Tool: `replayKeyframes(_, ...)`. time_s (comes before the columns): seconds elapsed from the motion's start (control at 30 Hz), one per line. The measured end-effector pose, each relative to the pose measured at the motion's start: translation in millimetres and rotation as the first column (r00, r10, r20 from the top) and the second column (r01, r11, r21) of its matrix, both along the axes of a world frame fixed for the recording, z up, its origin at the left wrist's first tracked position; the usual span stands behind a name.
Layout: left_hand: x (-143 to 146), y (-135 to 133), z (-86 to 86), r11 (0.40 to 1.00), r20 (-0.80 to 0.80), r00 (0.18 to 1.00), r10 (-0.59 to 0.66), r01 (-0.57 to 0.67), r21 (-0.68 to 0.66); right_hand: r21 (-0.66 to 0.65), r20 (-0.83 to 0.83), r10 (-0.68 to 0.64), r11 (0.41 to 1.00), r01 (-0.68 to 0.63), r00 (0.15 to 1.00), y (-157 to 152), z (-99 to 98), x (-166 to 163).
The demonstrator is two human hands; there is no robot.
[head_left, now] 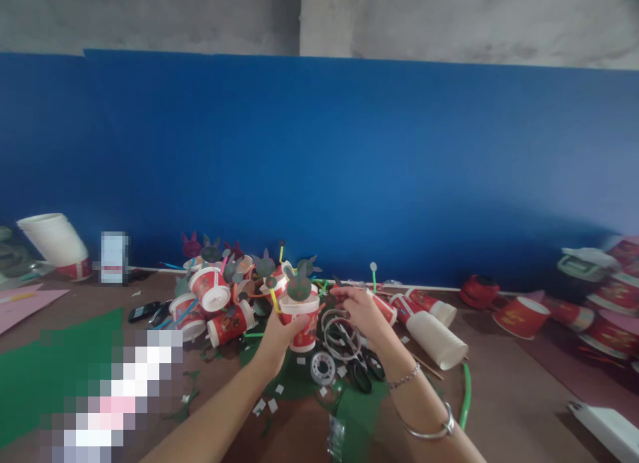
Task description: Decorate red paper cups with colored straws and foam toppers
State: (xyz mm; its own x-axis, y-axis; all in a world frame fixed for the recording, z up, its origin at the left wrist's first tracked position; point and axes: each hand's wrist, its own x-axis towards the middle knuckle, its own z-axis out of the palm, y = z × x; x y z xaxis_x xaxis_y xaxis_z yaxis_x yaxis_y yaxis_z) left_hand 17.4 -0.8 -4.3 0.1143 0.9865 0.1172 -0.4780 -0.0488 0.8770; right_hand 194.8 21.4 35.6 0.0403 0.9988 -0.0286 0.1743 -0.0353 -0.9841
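My left hand (280, 333) is wrapped round a red and white paper cup (304, 323) held upright above the table. The cup carries a white lid, a green bunny-shaped cutout (298, 285) and a yellow straw (273, 298). My right hand (355, 310) is just right of the cup, fingers curled and pinched near its rim; what it pinches is too small to make out. Two bracelets sit on my right wrist. Below the hands lie tape rolls (323, 366) and black scissors (360, 373) on green felt.
A heap of decorated cups (215, 297) lies left of the hands. Stacked white cups (435, 340) lie on their sides to the right, more red cups (522, 315) farther right. Green sheet (60, 363) at left, a white tub (54, 242) far left, blue wall behind.
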Motion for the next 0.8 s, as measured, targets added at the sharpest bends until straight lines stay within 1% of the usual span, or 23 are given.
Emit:
replayKeyframes(0.07,-0.2,0.3,-0.4,1.000,0.017,1.000,0.017,-0.017,0.007,0.011,0.037,0.118,0.993,-0.119,0.992,-1.7,-2.6,-2.9)
replayKeyframes(0.13,-0.2,0.5,-0.7,1.000,0.021,0.999,0.025,-0.025,0.007,0.021,0.059,0.225,0.974,-0.227,0.973,-5.3,-3.1,-7.2)
replayKeyframes(0.23,-0.3,0.9,-1.1,1.000,0.024,0.999,0.022,-0.022,0.020,0.013,0.000,0.275,0.961,-0.275,0.961,-9.9,-1.0,-13.5)
replayKeyframes(0.33,-0.4,1.2,-1.3,0.999,0.025,1.000,0.015,-0.016,0.033,0.010,-0.115,0.276,0.961,-0.277,0.954,-11.7,2.1,-17.2)
replayKeyframes(0.4,-0.6,1.2,-0.8,1.000,0.020,1.000,0.012,-0.013,0.023,0.011,-0.164,0.219,0.975,-0.221,0.962,-11.6,3.4,-17.8)
replayKeyframes(0.47,-0.8,1.0,0.2,1.000,0.016,1.000,0.012,-0.013,0.014,0.017,-0.184,0.142,0.990,-0.142,0.973,-11.0,3.9,-17.4)
replayKeyframes(0.53,-0.8,0.5,1.3,1.000,0.013,1.000,0.014,-0.014,0.009,0.013,-0.189,0.099,0.995,-0.098,0.977,-10.3,3.9,-16.1)
replayKeyframes(0.63,-0.5,-0.4,1.6,1.000,0.006,1.000,0.017,-0.017,-0.026,-0.011,-0.181,0.098,0.995,-0.101,0.979,-9.8,3.9,-13.8)
replayKeyframes(0.73,-0.5,-0.8,-0.3,0.997,0.006,1.000,0.004,-0.004,-0.072,-0.015,-0.154,0.135,0.990,-0.139,0.979,-10.3,5.2,-10.8)
replayKeyframes(0.8,-1.0,-0.9,-1.8,0.997,0.005,1.000,-0.016,0.016,-0.078,-0.017,-0.120,0.161,0.986,-0.164,0.980,-11.2,7.3,-7.7)
